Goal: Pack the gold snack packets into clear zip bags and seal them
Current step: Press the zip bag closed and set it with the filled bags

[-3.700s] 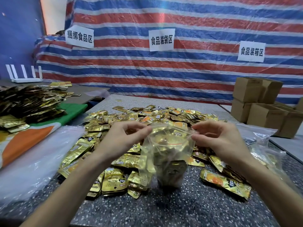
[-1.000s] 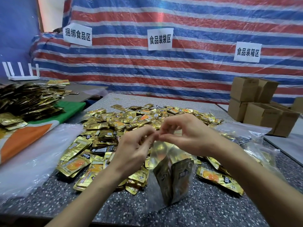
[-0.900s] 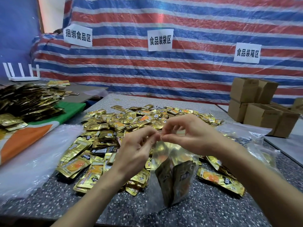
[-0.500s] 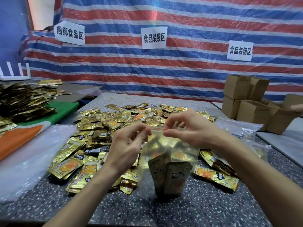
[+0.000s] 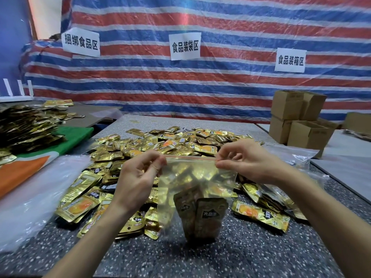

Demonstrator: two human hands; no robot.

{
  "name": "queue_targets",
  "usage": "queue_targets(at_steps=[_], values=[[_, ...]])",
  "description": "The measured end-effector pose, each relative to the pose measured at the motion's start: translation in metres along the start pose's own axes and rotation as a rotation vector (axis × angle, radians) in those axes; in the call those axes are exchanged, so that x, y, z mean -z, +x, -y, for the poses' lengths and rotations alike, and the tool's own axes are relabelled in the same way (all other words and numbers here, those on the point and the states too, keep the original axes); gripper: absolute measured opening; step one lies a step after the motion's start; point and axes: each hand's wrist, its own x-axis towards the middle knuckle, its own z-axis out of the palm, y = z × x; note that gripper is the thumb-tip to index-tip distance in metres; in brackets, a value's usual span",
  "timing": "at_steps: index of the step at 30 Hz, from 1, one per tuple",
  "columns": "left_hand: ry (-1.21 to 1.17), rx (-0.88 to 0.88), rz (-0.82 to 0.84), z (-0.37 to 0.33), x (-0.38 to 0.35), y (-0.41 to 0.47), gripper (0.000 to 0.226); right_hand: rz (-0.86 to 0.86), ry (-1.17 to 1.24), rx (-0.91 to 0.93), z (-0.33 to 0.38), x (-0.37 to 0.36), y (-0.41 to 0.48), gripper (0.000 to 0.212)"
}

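- Change: my hands, pinched together at the middle of the bag's mouth a second ago, now sit apart at its two top corners.
- Speckled grey stone table (image 5: pixel 251 255): bears everything below.
- Heap of loose gold foil snack packets (image 5: pixel 170 143): spread across the table behind the bag, unpacked.
- Clear plastic zip bag (image 5: pixel 200 177): stands on the table in front of the heap, with a few packets upright inside.
- Left hand (image 5: pixel 138 177): thumb and forefinger pinch the bag's top left corner.
- Right hand (image 5: pixel 247 161): pinches the top right corner.
- Thin red zip strip (image 5: pixel 190 156): stretched straight between my hands. I cannot tell whether it is shut along its whole length.
- Method, my judgement: keep the strip taut and level, run a firm pinch end to end, keep packet corners below it, press spare air out first.
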Motion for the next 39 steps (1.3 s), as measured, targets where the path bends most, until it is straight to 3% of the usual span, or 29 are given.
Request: queue_targets(at_steps=[8,16,25,39], values=[[-0.03,0.015,-0.006,0.0,0.001,0.001,0.021,-0.04,0.073,-0.033,-0.014,0.007,-0.012,0.01],[-0.016,0.024,-0.031,0.005,0.006,0.001,0.02,-0.072,0.137,-0.027,-0.017,0.012,-0.023,0.029],[-0.033,0.025,-0.027,0.004,0.007,0.002,0.019,-0.043,0.162,-0.028,-0.019,0.014,-0.028,0.003],[0.065,0.006,-0.021,-0.003,0.002,-0.005,0.012,-0.081,0.346,-0.066,-0.013,-0.016,-0.036,0.013]])
